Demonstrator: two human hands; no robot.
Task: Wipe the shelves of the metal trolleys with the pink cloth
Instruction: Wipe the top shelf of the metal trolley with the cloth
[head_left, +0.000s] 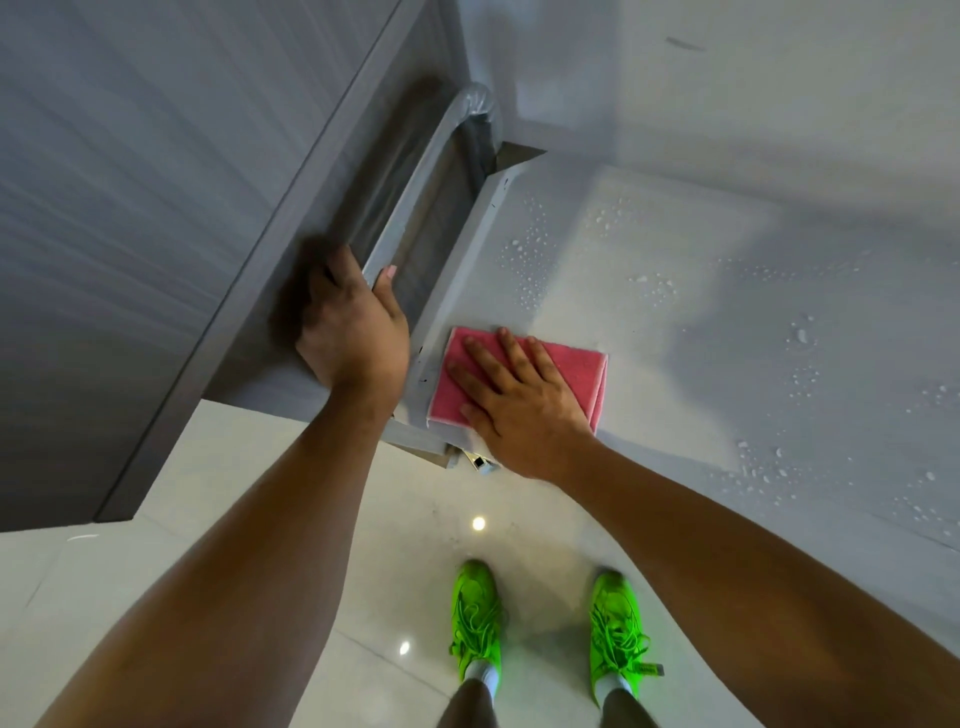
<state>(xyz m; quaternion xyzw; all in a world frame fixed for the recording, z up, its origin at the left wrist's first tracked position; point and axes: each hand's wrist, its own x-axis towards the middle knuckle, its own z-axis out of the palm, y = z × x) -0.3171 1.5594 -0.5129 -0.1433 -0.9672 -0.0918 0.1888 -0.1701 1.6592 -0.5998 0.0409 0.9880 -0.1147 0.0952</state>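
Both bare forearms reach forward and down from the bottom corners of the view. The left hand (353, 332) sits at the near end of the trolley handle (415, 202), a plastic-wrapped metal tube; its fingers curl over the tube and its thumb lies along the tube's inner side, gripping it. The right hand (519, 400) lies palm down, fingers straight and slightly spread, pressing flat on the pink cloth (566, 374). The cloth is folded into a thick rectangle with a paler edge and rests at the near left corner of the trolley's top shelf (675, 322), just right of the left hand. The shelf is a pale metal sheet with a raised rim; water droplets (530, 254) bead on it beyond and to the right of the right hand. A grey wood-grain panel (156, 182) stands left of the left hand. Below the hands, bright green trainers (475, 618) stand on a glossy pale tiled floor (260, 467)
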